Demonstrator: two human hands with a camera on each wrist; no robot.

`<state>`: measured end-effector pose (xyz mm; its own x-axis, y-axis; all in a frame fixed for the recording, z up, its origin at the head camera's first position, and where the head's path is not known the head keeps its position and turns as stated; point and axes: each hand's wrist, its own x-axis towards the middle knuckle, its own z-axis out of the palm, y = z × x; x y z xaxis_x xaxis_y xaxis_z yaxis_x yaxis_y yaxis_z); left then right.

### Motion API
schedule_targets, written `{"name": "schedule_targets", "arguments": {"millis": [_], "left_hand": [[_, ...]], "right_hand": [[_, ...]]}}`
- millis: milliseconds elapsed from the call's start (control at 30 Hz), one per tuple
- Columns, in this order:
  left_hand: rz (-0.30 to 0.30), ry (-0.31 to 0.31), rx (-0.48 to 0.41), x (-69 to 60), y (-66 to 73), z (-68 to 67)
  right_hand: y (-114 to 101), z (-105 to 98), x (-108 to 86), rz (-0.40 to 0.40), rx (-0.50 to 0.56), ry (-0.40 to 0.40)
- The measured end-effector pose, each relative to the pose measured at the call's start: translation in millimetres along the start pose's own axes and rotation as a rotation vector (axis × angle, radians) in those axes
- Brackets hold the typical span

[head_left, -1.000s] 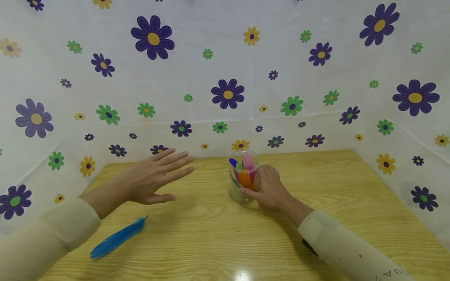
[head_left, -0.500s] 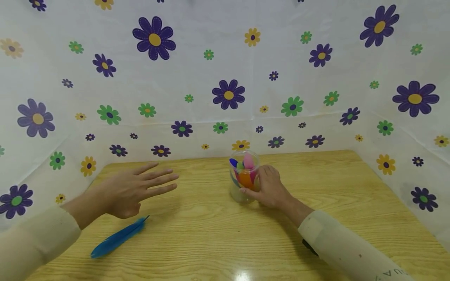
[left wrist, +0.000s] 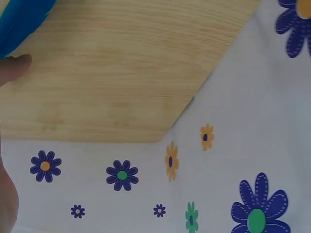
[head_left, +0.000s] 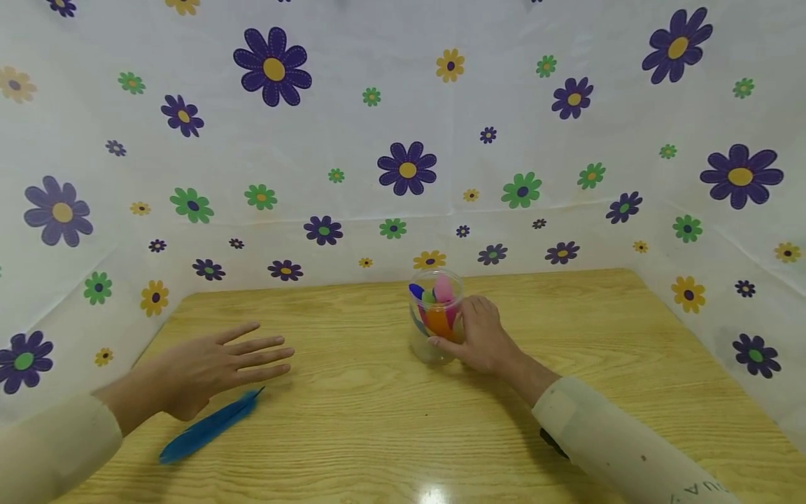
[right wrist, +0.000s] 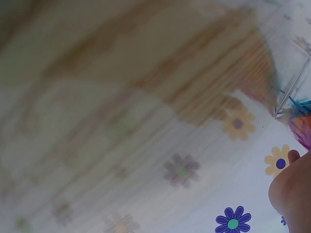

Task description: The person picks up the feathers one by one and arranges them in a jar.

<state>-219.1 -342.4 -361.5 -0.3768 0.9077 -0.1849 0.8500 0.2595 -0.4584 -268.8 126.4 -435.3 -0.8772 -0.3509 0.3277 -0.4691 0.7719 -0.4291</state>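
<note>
A single blue feather [head_left: 210, 428] lies on the table at the left, its quill pointing away to the right. My left hand [head_left: 214, 367] is just above and behind it, palm down with the fingers extended, holding nothing. In the left wrist view, the thumb [left wrist: 17, 68] appears next to the blue feather [left wrist: 24, 22]; whether they touch I cannot tell. My right hand [head_left: 485, 339] grips the right side of a clear plastic jar [head_left: 430, 350], which stands upright on the table. Several colourful feathers [head_left: 439, 322] stand inside it, orange, pink, blue and green among them.
The wooden table [head_left: 378, 434] ends at a white flower-printed cloth [head_left: 352, 140] behind it and on both sides. Something dark [head_left: 554, 442] shows under the right sleeve. Much of the right wrist view is blurred.
My left hand has moved left and toward me, coming down near the blue feather, with its fingers drawing closer together. The right hand and the jar have stayed in place.
</note>
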Motion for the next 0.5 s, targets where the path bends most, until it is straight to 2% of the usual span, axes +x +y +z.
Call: {"name": "schedule_targets", "arguments": {"millis": [133,267,367,500], "left_hand": [[0.025,-0.029,-0.002,-11.8,6.1,7.8],[0.079,-0.043,-0.011,-24.1,8.9,18.1],[0.11,-0.005,-0.044,-31.2,9.8,23.9],[0.097,0.064,-0.06,-36.6,12.6,28.3]], "right_hand": [[-2.4,-0.6,0.1,0.002,0.003,0.0],[-3.4,-1.8,0.0,0.014,0.004,-0.007],[-3.9,-2.0,0.1,0.019,0.007,-0.014],[-4.8,-2.5,-0.3,0.027,0.015,-0.019]]}}
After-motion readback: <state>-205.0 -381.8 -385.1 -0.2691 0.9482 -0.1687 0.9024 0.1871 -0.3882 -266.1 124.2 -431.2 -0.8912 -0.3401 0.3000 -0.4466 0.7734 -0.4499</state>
